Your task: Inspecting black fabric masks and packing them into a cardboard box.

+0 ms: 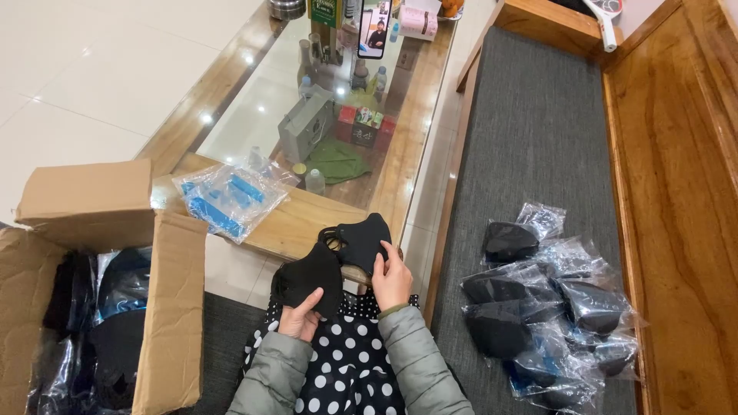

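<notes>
The left hand (301, 319) pinches the lower edge of one black face mask (307, 280) between thumb and fingers, and the right hand (392, 278) clasps a second black mask (360, 238) by its side, fingers closed over the fabric; both masks hang in the air above the lap, just in front of the near edge of the glass-topped table (307, 219), and they overlap where they meet. The holds look light, so either mask could slide free and drop onto the polka-dot fabric (338, 361) or the floor. The ear loops near the overlap could snag on each other and tangle. A clear bag of blue items (227, 196) lies at the table's near left corner, overhanging it, and a knock could tip it off. Bagged masks (550, 307) lie piled on the grey bench cushion (530, 138) at the right; an open cardboard box (92, 292) sits left.
</notes>
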